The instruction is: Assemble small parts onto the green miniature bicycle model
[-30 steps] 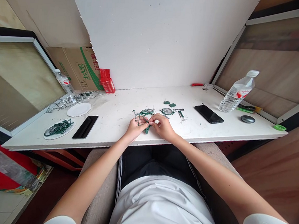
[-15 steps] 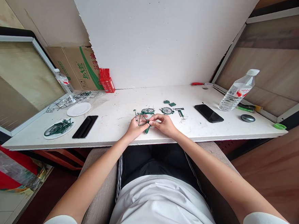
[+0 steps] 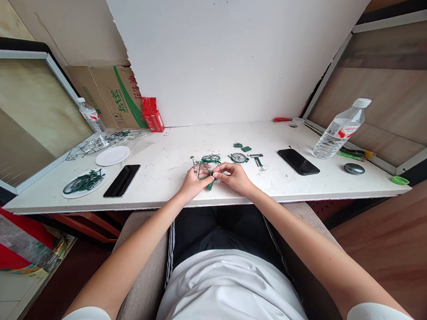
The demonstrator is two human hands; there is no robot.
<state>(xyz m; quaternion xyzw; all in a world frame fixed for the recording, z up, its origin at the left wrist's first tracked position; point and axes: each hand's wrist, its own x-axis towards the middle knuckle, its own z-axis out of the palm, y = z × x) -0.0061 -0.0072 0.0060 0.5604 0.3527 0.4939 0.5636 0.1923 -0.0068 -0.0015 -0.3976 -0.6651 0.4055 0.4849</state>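
A small green model bicycle, with a spoked wheel and thin frame bars showing, is between my two hands at the front of the white table. My left hand pinches it from the left. From the right, my right hand closes thumb and fingers on its lower part, close to my left fingertips. My fingers cover part of the frame. Just beyond my right hand lie a loose spoked wheel, a T-shaped green part and small green flat pieces.
On the left are a plate of green parts, a white plate, a phone and thin dark part frames. To the right stand another phone, a water bottle and a dark oval object. A white board rises behind.
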